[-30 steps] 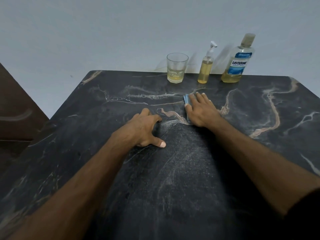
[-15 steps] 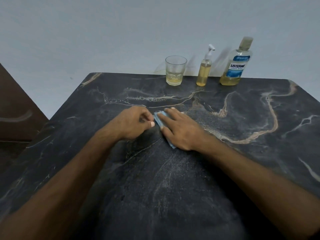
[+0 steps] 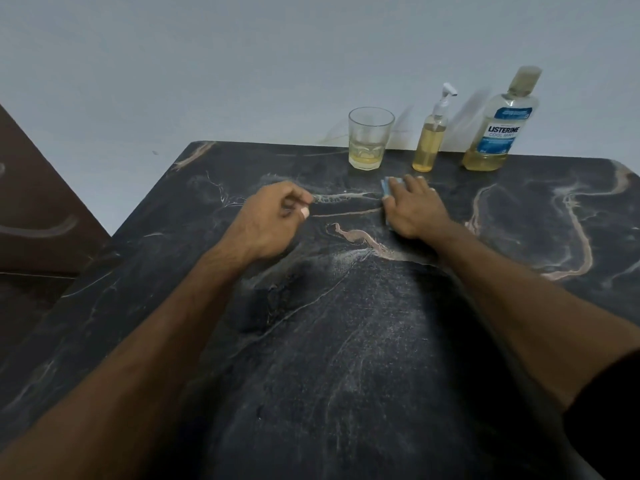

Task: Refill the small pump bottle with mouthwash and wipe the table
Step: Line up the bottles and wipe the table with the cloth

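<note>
Broadly, a dark marble table (image 3: 346, 341) with pale veins fills the view, its far edge against a plain wall, and the job looks to be in its second half, the wiping. At that far edge stands the large mouthwash bottle (image 3: 495, 133), cap on and only its bottom part full; to its left is the small pump bottle (image 3: 429, 143), upright, pump fitted, amber liquid most of the way up, so the refill seems done. Left again is a glass (image 3: 369, 140) with a little yellow liquid. Just in front of the glass and pump bottle, the right hand (image 3: 412, 209) lies flat with straight fingers, pressing a folded blue cloth (image 3: 389, 188) to the tabletop. The left hand (image 3: 273, 220) hovers nearby, fingers loosely curled, grasping nothing. How much surface remains unwiped cannot be told
</note>
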`<state>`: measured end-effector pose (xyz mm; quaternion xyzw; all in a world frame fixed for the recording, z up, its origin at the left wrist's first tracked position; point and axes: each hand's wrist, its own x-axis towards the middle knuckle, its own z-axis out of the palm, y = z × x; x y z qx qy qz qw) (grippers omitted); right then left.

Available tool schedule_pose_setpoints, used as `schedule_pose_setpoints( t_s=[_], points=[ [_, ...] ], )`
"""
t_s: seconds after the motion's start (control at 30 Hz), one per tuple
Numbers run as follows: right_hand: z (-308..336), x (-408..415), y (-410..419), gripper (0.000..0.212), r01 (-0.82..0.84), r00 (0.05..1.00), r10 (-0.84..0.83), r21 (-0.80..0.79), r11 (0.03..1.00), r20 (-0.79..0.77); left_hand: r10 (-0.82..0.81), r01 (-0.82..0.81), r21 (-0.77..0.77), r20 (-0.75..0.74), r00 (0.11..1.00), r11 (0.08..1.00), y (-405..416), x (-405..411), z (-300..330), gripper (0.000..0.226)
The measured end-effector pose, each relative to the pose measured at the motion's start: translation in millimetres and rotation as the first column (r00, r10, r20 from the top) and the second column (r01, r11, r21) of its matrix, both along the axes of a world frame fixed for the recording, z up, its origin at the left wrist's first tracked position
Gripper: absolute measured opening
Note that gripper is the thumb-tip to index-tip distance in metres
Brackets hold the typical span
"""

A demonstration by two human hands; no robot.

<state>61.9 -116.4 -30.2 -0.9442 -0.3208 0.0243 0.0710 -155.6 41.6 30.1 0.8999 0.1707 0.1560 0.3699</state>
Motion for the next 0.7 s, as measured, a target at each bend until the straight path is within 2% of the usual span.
schedule_pose_setpoints(
  t_s=[0.07,0.2,0.37,0.57,0.63,0.7],
  points=[
    [0.2,-22.1,31.1,0.057,-0.110,0.994,0.111,-0.010,0.994,0.016,0.013,-0.013,-0.001,0.023,1.000,1.000,4.1,-2.1,4.5,0.016],
    [6.0,-98.9,81.9,0.053,-0.350,0.937,0.350,0.002,0.937,0.016,0.048,-0.039,-0.103,0.085,0.995,0.994,6.1,-8.3,13.4,0.016],
    [8.3,-197.1,65.9,0.045,-0.653,0.757,0.653,0.073,0.754,0.024,0.071,-0.057,-0.111,0.121,0.990,0.992,3.5,-22.7,17.3,0.018],
    [12.5,-194.9,-7.4,0.057,-0.696,0.718,0.696,-0.025,0.718,-0.020,0.079,-0.065,-0.112,0.131,0.988,0.992,3.0,-36.9,24.5,0.015],
    [14.2,-175.8,-27.4,0.059,-0.646,0.763,0.646,-0.053,0.762,-0.026,0.093,-0.078,-0.121,0.124,0.988,0.990,6.6,-40.4,25.0,0.015],
    [15.3,-148.5,-40.5,0.059,-0.523,0.852,0.524,-0.045,0.851,-0.004,0.107,-0.094,-0.113,0.110,0.988,0.989,10.3,-43.4,22.7,0.017]
  ],
)
